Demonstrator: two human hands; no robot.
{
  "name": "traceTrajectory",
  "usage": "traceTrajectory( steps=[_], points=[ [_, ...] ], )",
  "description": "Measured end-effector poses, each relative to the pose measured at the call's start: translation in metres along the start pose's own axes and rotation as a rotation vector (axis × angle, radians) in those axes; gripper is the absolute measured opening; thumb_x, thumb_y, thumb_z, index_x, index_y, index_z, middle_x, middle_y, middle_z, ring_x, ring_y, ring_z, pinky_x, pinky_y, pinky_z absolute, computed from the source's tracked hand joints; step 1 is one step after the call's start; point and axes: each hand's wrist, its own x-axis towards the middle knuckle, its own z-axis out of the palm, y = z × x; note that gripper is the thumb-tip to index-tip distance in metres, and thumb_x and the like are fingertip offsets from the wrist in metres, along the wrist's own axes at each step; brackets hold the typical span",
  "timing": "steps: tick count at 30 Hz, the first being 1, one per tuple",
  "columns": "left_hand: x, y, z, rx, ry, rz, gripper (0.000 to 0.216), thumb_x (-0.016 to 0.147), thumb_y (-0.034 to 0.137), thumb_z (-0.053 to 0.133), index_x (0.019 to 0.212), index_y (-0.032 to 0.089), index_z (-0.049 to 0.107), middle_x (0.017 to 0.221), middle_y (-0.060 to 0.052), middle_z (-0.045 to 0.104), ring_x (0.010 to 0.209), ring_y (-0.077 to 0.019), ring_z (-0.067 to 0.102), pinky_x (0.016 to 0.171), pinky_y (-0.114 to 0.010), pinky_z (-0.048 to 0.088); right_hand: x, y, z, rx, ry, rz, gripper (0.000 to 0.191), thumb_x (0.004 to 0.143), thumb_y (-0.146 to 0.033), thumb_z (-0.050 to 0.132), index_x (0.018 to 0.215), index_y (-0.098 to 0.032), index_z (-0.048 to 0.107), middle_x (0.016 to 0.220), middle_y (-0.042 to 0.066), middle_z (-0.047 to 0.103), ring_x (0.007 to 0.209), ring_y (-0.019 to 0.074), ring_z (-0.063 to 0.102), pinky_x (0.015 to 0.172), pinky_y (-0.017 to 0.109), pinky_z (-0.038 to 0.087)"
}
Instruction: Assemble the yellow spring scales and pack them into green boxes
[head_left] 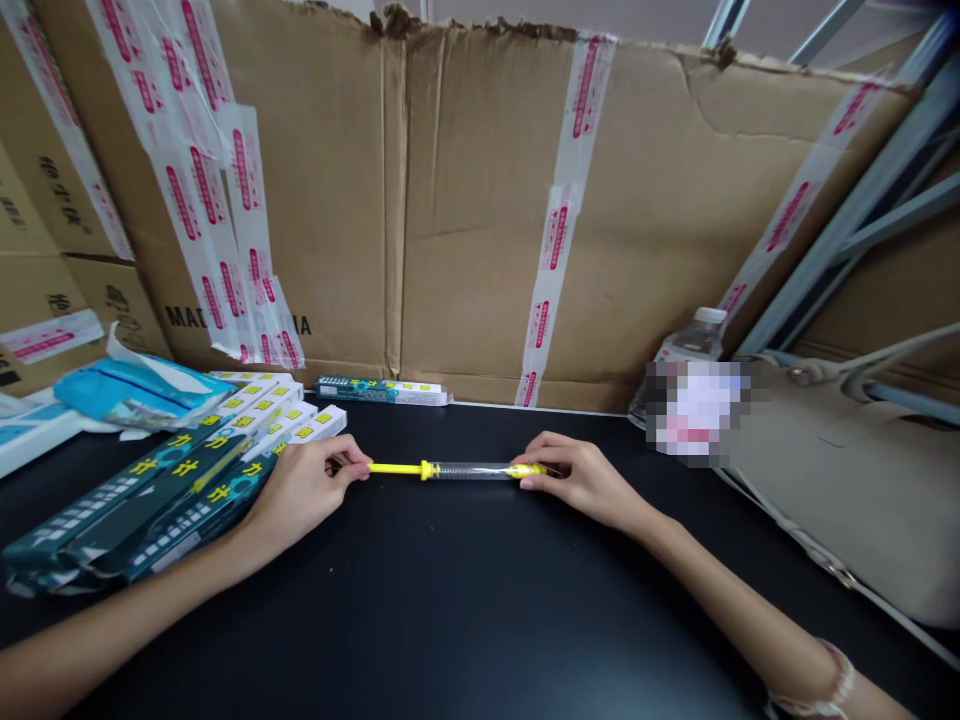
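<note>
Bridging the left hand (311, 482) and right hand (585, 482), the spring force gauge (472, 471) is near the surface's (480, 600) back edge. The left pinches its yellow rod (396, 468), the right its opposite yellow end (529, 470), fingertips closed

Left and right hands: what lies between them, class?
In the head view, a clear-and-yellow spring scale spans from the left hand to the right hand.
</note>
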Motion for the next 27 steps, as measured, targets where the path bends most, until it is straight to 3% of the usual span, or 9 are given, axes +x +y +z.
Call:
traceTrajectory(
  steps=[9,12,16,27],
  points=[
    [-0.001,0.007,0.003,-0.007,-0.056,0.056,0.019,0.083,0.039,0.062,0.081,0.026,0.076,0.082,0.001,0.076,0.069,-0.0184,0.062,0.064,-0.027,0.044,0.004,-0.011,0.033,0.052,0.087,0.052,0.047,0.075,-0.051,0.078,0.114,-0.026,0.072,0.089,0.003,0.073,0.072,0.0192,0.061,0.065,0.03,0.046],
    [0.002,0.002,0.003,0.001,-0.061,0.04,0.018,0.083,0.04,0.064,0.082,0.027,0.076,0.085,0.0,0.076,0.077,-0.0209,0.065,0.069,-0.029,0.047,0.005,-0.008,0.032,0.06,0.105,0.076,0.038,0.086,-0.05,0.067,0.115,-0.026,0.072,0.091,0.003,0.076,0.076,0.0208,0.065,0.068,0.031,0.048],
    [0.004,-0.004,0.004,0.018,-0.064,0.057,0.017,0.079,0.041,0.069,0.089,0.028,0.076,0.097,-0.001,0.076,0.094,-0.0258,0.066,0.085,-0.036,0.049,0.006,-0.006,0.03,0.031,0.141,0.075,0.033,0.096,-0.046,0.05,0.102,-0.028,0.077,0.1,0.005,0.077,0.092,0.0257,0.066,0.083,0.038,0.048],
    [-0.002,-0.001,0.01,0.051,-0.087,0.081,0.067,0.066,0.045,0.085,0.123,0.025,0.057,0.125,-0.008,0.064,0.12,-0.0315,0.057,0.104,-0.048,0.042,0.005,0.006,0.029,-0.034,0.268,0.174,0.04,0.098,-0.048,0.042,0.103,-0.023,0.073,0.107,0.011,0.073,0.101,0.0303,0.066,0.092,0.046,0.048]
  ],
)
